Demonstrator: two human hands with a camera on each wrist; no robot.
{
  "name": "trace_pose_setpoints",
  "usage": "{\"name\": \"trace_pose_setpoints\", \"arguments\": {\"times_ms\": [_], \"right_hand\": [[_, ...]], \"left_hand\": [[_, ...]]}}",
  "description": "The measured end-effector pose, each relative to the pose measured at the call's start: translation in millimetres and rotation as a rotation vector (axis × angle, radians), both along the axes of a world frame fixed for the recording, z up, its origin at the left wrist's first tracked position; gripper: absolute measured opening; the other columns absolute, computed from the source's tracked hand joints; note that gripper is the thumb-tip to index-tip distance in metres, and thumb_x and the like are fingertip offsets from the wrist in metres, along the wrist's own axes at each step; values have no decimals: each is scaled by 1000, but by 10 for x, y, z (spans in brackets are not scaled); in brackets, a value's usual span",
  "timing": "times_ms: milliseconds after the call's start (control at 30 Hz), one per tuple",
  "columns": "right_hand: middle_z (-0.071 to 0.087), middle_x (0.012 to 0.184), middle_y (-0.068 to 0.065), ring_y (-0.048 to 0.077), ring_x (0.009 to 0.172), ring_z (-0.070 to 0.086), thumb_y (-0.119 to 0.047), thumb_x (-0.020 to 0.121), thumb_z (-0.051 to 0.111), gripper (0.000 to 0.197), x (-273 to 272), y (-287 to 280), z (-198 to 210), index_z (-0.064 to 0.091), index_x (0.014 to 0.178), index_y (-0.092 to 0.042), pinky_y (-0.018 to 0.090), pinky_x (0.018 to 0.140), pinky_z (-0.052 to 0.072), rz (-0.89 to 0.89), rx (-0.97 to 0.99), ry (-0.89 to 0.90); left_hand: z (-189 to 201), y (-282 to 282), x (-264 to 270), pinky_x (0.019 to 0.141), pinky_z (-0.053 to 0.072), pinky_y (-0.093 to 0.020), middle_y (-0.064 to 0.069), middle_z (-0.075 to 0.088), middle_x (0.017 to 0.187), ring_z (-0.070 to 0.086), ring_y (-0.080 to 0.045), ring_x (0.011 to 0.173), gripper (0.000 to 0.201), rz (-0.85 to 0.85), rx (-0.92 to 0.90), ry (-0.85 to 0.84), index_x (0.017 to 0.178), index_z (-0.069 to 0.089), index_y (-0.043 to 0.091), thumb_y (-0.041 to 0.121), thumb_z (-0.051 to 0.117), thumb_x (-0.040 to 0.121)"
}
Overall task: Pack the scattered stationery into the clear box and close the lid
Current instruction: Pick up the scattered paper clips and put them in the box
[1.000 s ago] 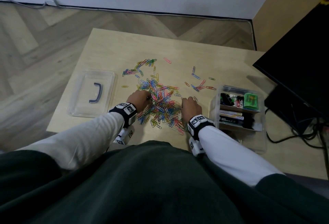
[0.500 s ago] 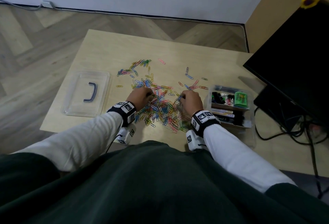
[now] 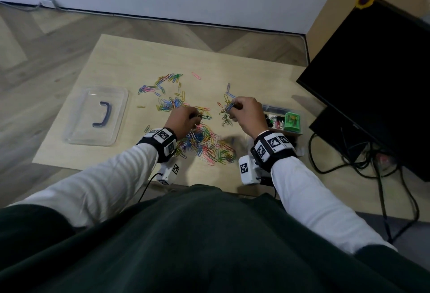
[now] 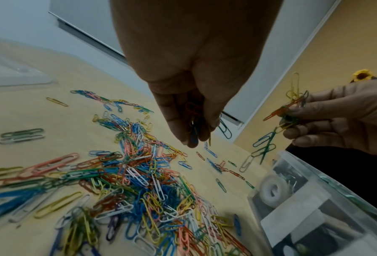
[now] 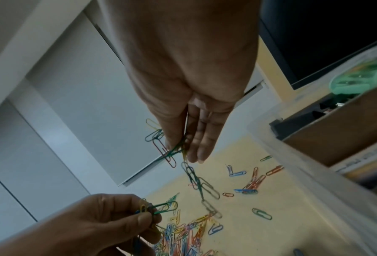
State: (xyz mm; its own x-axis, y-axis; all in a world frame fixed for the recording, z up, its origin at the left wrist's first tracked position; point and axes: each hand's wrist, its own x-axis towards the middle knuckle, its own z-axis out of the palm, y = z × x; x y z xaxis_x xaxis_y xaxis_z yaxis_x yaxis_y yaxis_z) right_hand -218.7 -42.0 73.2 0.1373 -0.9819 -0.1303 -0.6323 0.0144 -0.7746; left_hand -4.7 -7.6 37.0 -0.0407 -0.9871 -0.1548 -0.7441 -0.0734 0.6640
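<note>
Several coloured paper clips (image 3: 204, 143) lie in a heap on the wooden table (image 3: 130, 64), with smaller scatters (image 3: 162, 85) farther back. My left hand (image 3: 186, 121) pinches a small bunch of clips (image 4: 194, 124) above the heap. My right hand (image 3: 244, 113) is raised beside the clear box (image 3: 279, 111) and pinches a tangled bunch (image 5: 174, 149) from which a chain of clips (image 5: 202, 188) dangles toward the table. The box holds a green item (image 3: 292, 121) and dark stationery. Its clear lid (image 3: 95, 115) with a dark handle lies at the table's left.
A black monitor (image 3: 377, 78) stands close to the right of the box, with cables (image 3: 363, 160) trailing below it. The table's near edge runs just under my wrists. Wooden floor surrounds the table at left and behind.
Both hands have lifted off the heap with clips pinched in them. The right hand has risen and moved back and to the right, toward the box.
</note>
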Motion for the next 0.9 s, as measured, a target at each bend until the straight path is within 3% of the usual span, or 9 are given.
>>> {"name": "trace_pose_setpoints", "arguments": {"times_ms": [100, 167, 333, 400, 500, 600, 767, 900], "right_hand": [[74, 88, 7, 22, 82, 68, -20, 88, 72, 13, -43, 28, 63, 76, 96, -11, 26, 68, 48, 30, -18, 53], [74, 90, 6, 20, 84, 67, -22, 87, 73, 15, -70, 35, 51, 77, 97, -11, 25, 69, 46, 38, -17, 43], [71, 79, 5, 19, 74, 62, -22, 88, 73, 17, -124, 84, 30, 72, 82, -6, 32, 70, 49, 57, 16, -28], [72, 79, 10, 23, 73, 63, -23, 89, 70, 21, -146, 108, 42, 71, 84, -3, 35, 72, 51, 75, 35, -49], [73, 91, 13, 28, 86, 70, -22, 94, 60, 18, -152, 137, 92, 64, 89, -5, 45, 82, 56, 117, 126, -146], [74, 100, 13, 29, 93, 71, -13, 100, 46, 5, -140, 178, 174, 50, 98, -13, 39, 80, 52, 69, 325, -371], [68, 93, 20, 41, 94, 71, -4, 99, 34, 13, -148, 232, 300, 44, 106, -10, 51, 84, 57, 63, 431, -526], [67, 85, 20, 40, 86, 72, 4, 90, 32, 26, -165, 230, 364, 47, 106, -9, 50, 82, 57, 56, 445, -574]], "left_hand": [[-15, 60, -49, 72, 56, -39, -7, 71, 78, 67, -21, 72, 14, 21, -4, 7, 90, 69, 7, 19, 61, 91], [-13, 115, -87, 72, 57, -39, -7, 71, 79, 68, -19, 70, 14, 39, -1, 27, 90, 69, 6, 18, 61, 91], [-14, 235, -146, 74, 57, -40, -6, 71, 80, 68, -20, 73, 14, 74, -7, 45, 89, 69, 6, 16, 60, 91], [-15, 274, -165, 75, 57, -40, -6, 71, 81, 68, -20, 74, 15, 91, 1, 59, 90, 69, 7, 18, 60, 92], [-8, 325, -207, 74, 58, -37, -4, 72, 81, 69, -17, 74, 15, 114, 4, 69, 93, 69, 8, 19, 59, 94], [-8, 358, -250, 73, 57, -36, -5, 71, 81, 69, -19, 73, 14, 130, -3, 71, 93, 69, 8, 19, 60, 94], [-36, 410, -346, 73, 57, -35, -7, 72, 84, 69, -20, 75, 16, 142, 20, 98, 94, 66, 6, 19, 58, 95], [-66, 429, -413, 72, 56, -33, -8, 72, 84, 70, -20, 73, 15, 133, 21, 125, 97, 65, 4, 17, 57, 96]]}}
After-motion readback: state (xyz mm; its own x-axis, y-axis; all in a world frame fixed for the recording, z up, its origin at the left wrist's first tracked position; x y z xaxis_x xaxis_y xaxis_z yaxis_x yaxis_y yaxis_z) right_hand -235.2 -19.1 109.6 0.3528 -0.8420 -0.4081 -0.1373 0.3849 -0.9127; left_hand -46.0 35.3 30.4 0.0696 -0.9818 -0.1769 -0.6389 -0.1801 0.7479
